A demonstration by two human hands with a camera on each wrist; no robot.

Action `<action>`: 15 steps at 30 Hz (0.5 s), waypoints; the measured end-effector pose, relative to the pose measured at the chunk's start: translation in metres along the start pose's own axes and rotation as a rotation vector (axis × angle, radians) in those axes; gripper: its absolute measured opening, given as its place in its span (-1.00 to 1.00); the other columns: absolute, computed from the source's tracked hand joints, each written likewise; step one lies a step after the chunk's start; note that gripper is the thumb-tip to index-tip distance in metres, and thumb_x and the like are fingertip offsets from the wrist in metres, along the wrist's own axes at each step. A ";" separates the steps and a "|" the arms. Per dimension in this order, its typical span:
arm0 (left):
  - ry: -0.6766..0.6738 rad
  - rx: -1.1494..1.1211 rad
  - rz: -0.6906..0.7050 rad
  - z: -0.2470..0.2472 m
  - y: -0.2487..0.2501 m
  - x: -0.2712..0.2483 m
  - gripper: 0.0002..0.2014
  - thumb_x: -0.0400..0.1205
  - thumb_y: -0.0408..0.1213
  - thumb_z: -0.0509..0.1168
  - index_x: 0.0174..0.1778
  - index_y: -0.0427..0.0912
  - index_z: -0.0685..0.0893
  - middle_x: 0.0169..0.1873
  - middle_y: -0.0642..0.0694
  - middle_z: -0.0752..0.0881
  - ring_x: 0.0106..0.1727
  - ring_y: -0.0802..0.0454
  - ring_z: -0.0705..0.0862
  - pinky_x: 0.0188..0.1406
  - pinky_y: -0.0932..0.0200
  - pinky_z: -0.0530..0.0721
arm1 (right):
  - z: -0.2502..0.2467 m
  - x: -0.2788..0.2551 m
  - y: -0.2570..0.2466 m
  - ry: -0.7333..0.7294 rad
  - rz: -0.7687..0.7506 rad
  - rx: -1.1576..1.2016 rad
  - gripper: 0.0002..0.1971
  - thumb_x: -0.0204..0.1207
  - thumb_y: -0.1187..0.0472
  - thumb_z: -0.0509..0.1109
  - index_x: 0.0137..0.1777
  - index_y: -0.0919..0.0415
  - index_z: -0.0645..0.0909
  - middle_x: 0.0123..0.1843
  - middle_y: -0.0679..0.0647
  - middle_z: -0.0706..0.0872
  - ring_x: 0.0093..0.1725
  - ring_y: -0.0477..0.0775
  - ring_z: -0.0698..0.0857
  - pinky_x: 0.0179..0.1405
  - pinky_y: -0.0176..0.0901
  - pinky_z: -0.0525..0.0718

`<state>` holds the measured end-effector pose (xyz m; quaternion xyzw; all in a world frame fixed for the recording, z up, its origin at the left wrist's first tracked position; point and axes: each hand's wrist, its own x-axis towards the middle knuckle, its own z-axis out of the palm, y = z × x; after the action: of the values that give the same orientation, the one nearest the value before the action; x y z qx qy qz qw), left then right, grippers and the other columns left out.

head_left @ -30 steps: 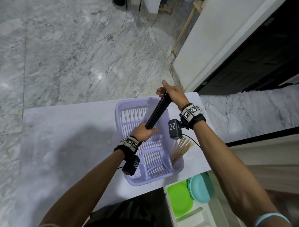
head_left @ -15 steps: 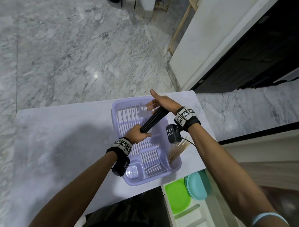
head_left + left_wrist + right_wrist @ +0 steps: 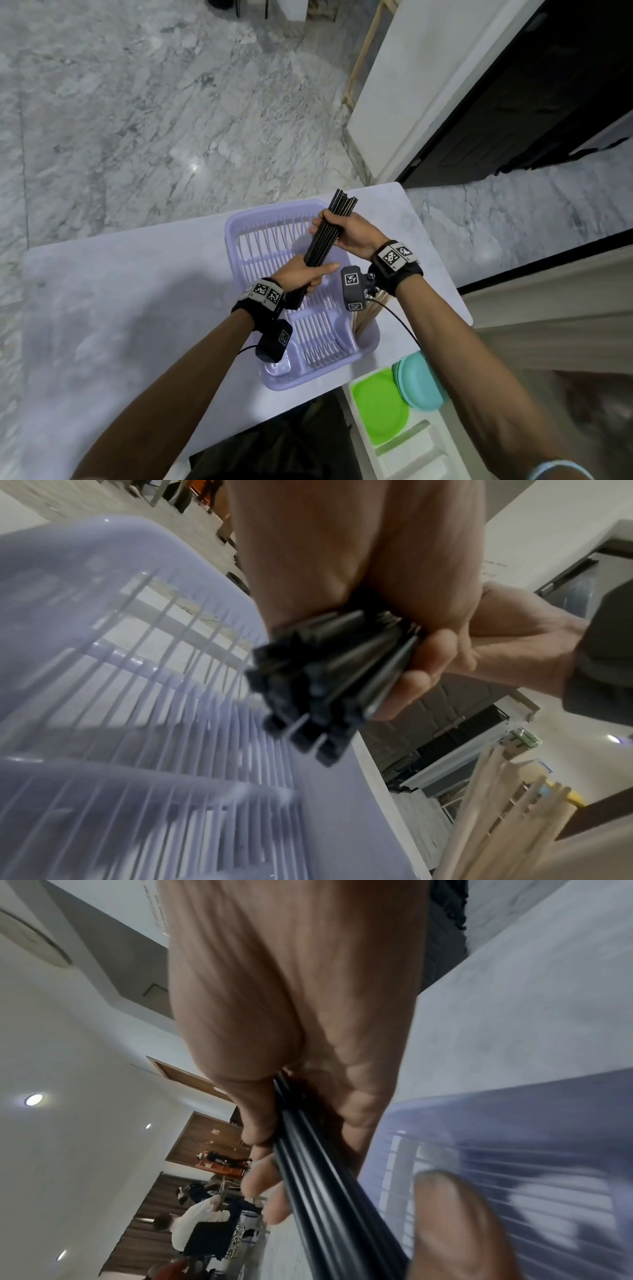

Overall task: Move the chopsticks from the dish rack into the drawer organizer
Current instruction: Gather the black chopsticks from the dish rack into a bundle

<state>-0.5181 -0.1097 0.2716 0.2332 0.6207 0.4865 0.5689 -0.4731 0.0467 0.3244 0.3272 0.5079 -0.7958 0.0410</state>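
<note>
A bundle of black chopsticks [image 3: 325,240] is held tilted above the lilac dish rack [image 3: 239,219]. My left hand [image 3: 305,277] grips its lower end and my right hand [image 3: 346,233] grips it near the top. The left wrist view shows the bundle's square ends [image 3: 308,723] sticking out below my fist over the rack's tines [image 3: 137,696]. In the right wrist view the black sticks [image 3: 325,1191] run through my curled fingers [image 3: 263,1180]. Several pale wooden chopsticks [image 3: 368,313] stand in the rack's corner cup. The white drawer organizer [image 3: 418,448] lies at the lower right.
The rack sits on a pale marble counter [image 3: 120,308] whose right edge is close by. In the open drawer lie a green plate [image 3: 380,407] and teal plates [image 3: 421,380]. Beyond the counter are marble floor, a white wall and a dark doorway [image 3: 534,102].
My right hand, earlier flat against the bundle's top end, has closed round the black chopsticks. The bundle now stands steeper and a little higher over the rack.
</note>
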 end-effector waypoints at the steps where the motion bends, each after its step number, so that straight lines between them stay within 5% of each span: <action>1: -0.012 0.011 0.017 0.004 0.001 0.000 -0.60 0.58 0.01 0.43 -0.41 -0.17 0.50 -0.55 -0.09 0.51 -0.55 0.02 0.49 -0.41 0.16 0.55 | -0.003 -0.003 -0.001 0.008 -0.011 0.016 -0.81 0.73 0.27 0.20 -0.05 0.26 0.61 -0.18 0.07 0.82 -0.07 0.09 0.82 0.10 -0.08 0.76; 8: -0.047 -0.060 0.080 0.040 0.028 0.005 -0.73 0.62 -0.09 0.40 -0.29 -0.18 0.58 -0.53 -0.06 0.62 -0.56 0.06 0.55 -0.43 0.19 0.59 | -0.033 -0.041 -0.022 0.052 -0.130 0.057 -0.78 0.75 0.26 0.15 0.23 0.25 0.60 0.00 0.13 0.81 -0.06 0.05 0.82 0.04 -0.11 0.79; 15: -0.285 -0.131 0.043 0.105 0.052 0.010 -0.86 0.68 -0.33 0.32 -0.04 -0.37 0.67 -0.37 -0.13 0.81 -0.39 0.06 0.77 -0.28 0.23 0.76 | -0.081 -0.108 -0.027 0.106 -0.164 0.182 -0.79 0.76 0.31 0.09 0.13 0.31 0.57 0.01 0.16 0.84 0.02 0.11 0.83 0.15 -0.01 0.77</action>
<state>-0.4359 -0.0439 0.3245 0.2755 0.4956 0.4998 0.6548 -0.3607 0.0987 0.3842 0.3285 0.4601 -0.8209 -0.0810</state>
